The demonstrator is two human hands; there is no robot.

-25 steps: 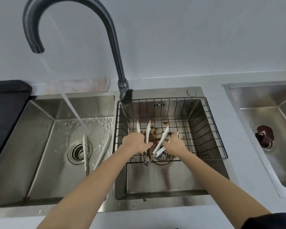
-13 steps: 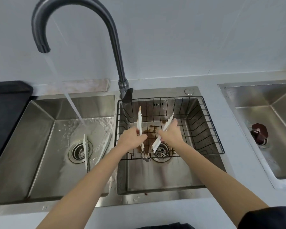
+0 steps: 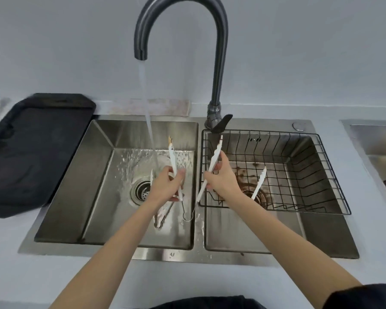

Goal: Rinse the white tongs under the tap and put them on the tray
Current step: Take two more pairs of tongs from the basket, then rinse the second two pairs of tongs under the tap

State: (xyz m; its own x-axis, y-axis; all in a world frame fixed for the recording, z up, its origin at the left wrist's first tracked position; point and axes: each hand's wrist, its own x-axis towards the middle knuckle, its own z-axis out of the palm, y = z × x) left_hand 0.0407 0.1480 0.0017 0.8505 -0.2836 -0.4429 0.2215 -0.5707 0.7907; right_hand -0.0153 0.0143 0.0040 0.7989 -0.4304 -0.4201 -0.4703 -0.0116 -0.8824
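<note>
1. The white tongs (image 3: 212, 166) hung over the divider between the two sink basins, spread wide, one arm held in each hand. The hinge loop sagged low towards the front of the left basin (image 3: 94, 175) and both tips pointed up and back.
2. The left hand (image 3: 168, 186) was clenched round the left arm of the tongs, whose stained tip stood just right of the water stream (image 3: 149, 121), close but seemingly not quite in it. The right hand (image 3: 221, 179) pinched the right arm, which leaned over the rim of the wire basket (image 3: 334, 175).
3. So the stream lay to the left of the tongs and nearer the left hand; I judged that a short shift left would bring the tips under the tap (image 3: 140, 47).
4. The black tray (image 3: 36, 148) sat on the surface at the left edge of the sink, beyond the stream, again on the left hand's side.
5. Another pair of tongs (image 3: 259, 182) rested in the basket, and what looked like a further pair lay on the left basin's floor, partly hidden by the left hand.
</note>
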